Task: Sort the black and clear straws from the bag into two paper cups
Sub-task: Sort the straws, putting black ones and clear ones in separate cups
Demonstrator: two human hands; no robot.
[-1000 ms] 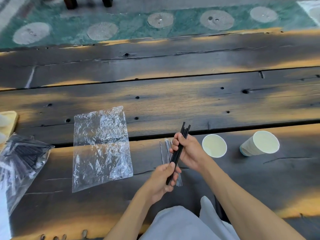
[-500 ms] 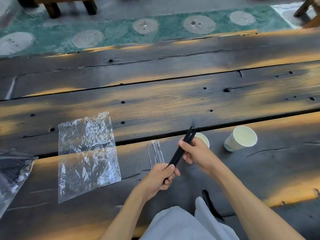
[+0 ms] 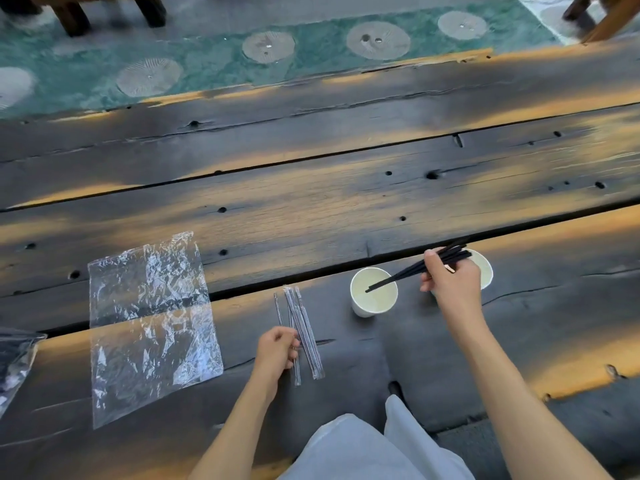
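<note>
A bundle of black straws (image 3: 420, 268) is pinched in the grip of the right hand (image 3: 450, 282), right of centre in the frame. The bundle's long axis runs from upper right down to lower left; the lower tips are seen inside the mouth of the near paper cup (image 3: 374, 292), the upper ends fanned out above the fingers.

The clear straws (image 3: 301, 332) are laid on the worktop (image 3: 346, 209) at lower centre, long axes running almost up and down the frame, slightly tilted. The grip of the left hand (image 3: 277, 346) is curled at their left edge; whether a straw is pinched cannot be told.

The second paper cup (image 3: 485, 268) is largely hidden behind the right hand. An emptied clear bag (image 3: 149, 323) lies flat at lower left.

Risks are judged as follows. The bundle is held steeply slanted; if released so, the light cup could be tipped by the leaning straws. The fanned upper ends suggest a loose hold, so single straws could slip onto the worktop.
</note>
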